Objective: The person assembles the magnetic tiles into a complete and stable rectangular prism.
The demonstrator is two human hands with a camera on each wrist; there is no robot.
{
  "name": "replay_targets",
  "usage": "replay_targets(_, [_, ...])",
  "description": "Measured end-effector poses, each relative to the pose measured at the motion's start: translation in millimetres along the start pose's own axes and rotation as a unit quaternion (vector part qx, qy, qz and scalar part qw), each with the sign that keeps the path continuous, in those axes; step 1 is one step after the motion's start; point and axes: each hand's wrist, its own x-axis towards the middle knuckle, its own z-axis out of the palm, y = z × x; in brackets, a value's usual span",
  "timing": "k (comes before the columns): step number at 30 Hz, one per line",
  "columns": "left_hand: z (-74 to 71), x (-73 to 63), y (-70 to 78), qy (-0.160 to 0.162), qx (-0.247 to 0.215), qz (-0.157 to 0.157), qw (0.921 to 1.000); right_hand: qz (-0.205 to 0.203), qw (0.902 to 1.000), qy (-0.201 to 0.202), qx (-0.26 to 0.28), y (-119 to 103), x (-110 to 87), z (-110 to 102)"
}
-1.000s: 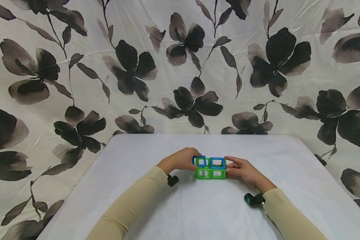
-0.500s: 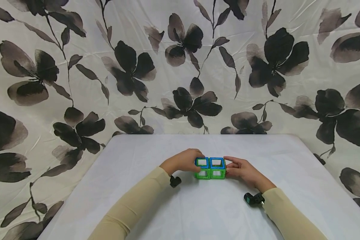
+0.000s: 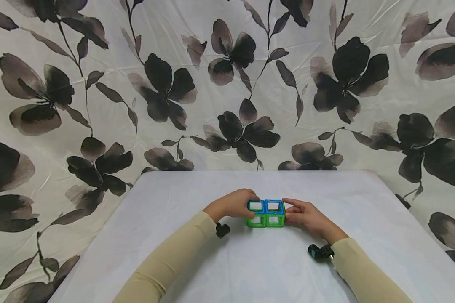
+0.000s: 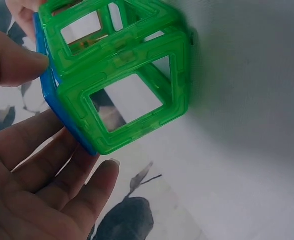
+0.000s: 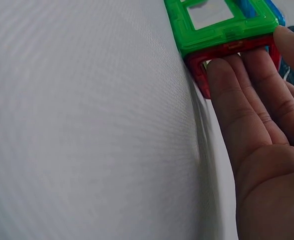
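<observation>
Two joined cubes of see-through magnetic tiles stand on the table, with green tiles in front and blue ones on top. My left hand grips the left blue magnetic tile at the cube's top. In the left wrist view its thumb lies on one edge of the blue tile, the fingers at the opposite edge. Against the right end of the cubes rests my right hand. In the right wrist view, its straight fingers touch a red magnetic tile, and the thumb is at the upper corner.
A white cloth covers the table. Behind and beside it hangs a white curtain with dark flowers. Small black cameras sit at both wrists.
My left hand has lowered the tilted blue magnetic tile onto the left cube, where it now lies flat beside the other blue tile. My right hand stays at the right end.
</observation>
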Motion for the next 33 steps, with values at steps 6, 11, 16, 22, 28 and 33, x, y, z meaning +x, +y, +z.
replay_targets(6, [3.4,1.0,-3.3,0.003,-0.017,-0.012,0.9998,0.002,1.0,0.001,0.006,0,-0.1,1])
replay_targets(11, [9.9,1.5,-8.2,0.018,-0.029,-0.009,0.9994,0.0,1.0,0.002,0.001,2,0.8,0])
replay_targets(16, [13.2,-0.5,-8.4,0.028,-0.049,-0.013,0.9983,-0.003,1.0,0.0,0.007,1,-0.2,0])
replay_targets(22, [16.0,-4.2,-8.6,0.032,-0.066,-0.026,0.997,-0.013,0.9999,-0.006,0.009,1,-1.7,1])
replay_targets(28, [18.7,-5.4,-10.6,0.04,-0.072,-0.027,0.9962,-0.016,0.9999,-0.005,0.006,1,-2.2,1])
replay_targets(33, [21.5,-10.1,-16.5,0.045,-0.106,-0.026,0.993,-0.023,0.9997,-0.006,0.002,0,-2.5,0])
